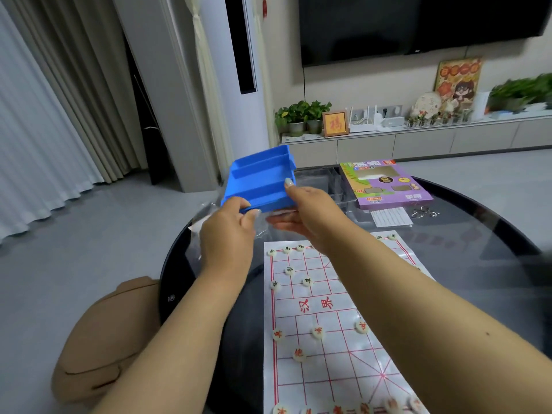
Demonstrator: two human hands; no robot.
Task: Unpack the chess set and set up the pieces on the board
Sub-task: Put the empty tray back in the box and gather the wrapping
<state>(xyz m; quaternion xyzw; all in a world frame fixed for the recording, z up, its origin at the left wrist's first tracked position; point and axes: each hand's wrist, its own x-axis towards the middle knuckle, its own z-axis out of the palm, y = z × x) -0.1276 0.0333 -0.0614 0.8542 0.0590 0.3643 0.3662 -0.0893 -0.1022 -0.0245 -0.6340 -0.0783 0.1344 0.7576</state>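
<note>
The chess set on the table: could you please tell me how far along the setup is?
Mostly done: pieces stand on both sides of the board. In hand: left hand and right hand hold the blue tray, seemingly empty. Left: put it aside; arms hide some squares.

The board (328,318) lies on the desk (478,234) with pieces (317,332) on it; behind it a box (385,185); a tray (260,180), perhaps empty, is up at far left.

Both forearms bare, no sleeves; fingernails long, pale-polished.
</note>
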